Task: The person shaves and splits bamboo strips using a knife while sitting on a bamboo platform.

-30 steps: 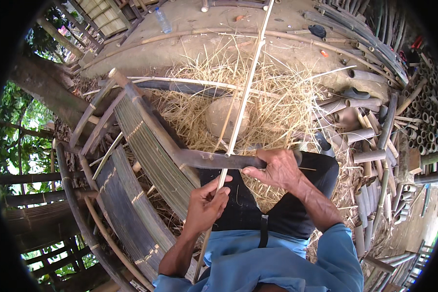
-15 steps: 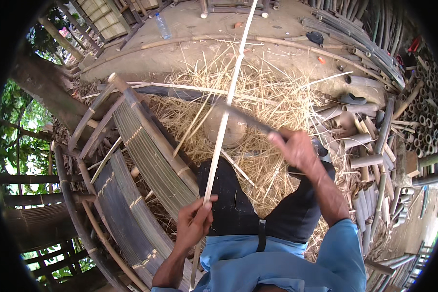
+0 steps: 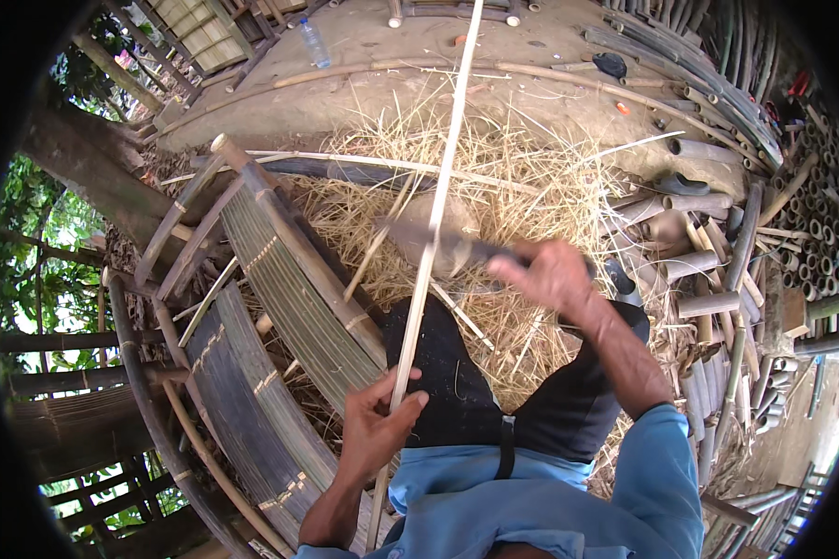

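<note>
My left hand (image 3: 379, 421) is closed around a long pale bamboo strip (image 3: 447, 158), thumb and fingers pinching it above my left thigh. The strip slants up and away past the far edge of the view, its lower end running down by my left arm. In my right hand (image 3: 555, 277) is the handle of a machete (image 3: 475, 250), its dark blade pointing left and blurred by motion. The blade crosses the strip at about its middle; whether it touches cannot be made out. Behind the blade sits a round wooden block (image 3: 447, 224), partly covered.
Straw-like shavings (image 3: 522, 196) spread around my legs. At left stands a slatted bamboo bench (image 3: 298, 270). Cut bamboo pieces (image 3: 708, 306) and stacked poles (image 3: 797, 233) lie at right. A plastic bottle (image 3: 315, 45) stands far left, and a dark shoe (image 3: 682, 184) lies among the bamboo.
My right hand and the machete have moved slightly left and nearer to me along the strip. My left hand keeps its grip, with the thumb now turned out more to the right.
</note>
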